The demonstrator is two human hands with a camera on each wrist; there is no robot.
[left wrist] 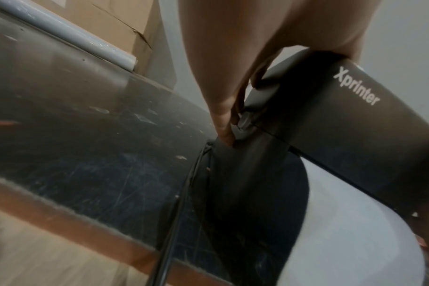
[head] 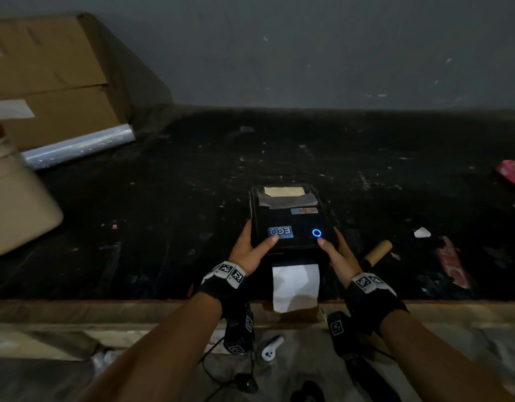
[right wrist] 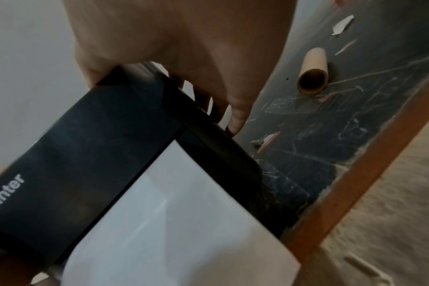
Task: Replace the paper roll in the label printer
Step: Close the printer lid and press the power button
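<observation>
A black label printer sits near the front edge of the dark table, lid down, with a blue ring light lit on top. A white paper strip hangs out of its front slot over the table edge. My left hand holds the printer's left side, thumb on the lid. My right hand holds the right side, thumb just below the ring light. The left wrist view shows the left hand with fingers at a side latch of the printer. An empty cardboard core lies right of the printer.
Cardboard boxes, a roll of clear film and a beige container stand at the back left. Red wrappers and paper scraps lie on the right. A black cable runs off the table's wooden front edge.
</observation>
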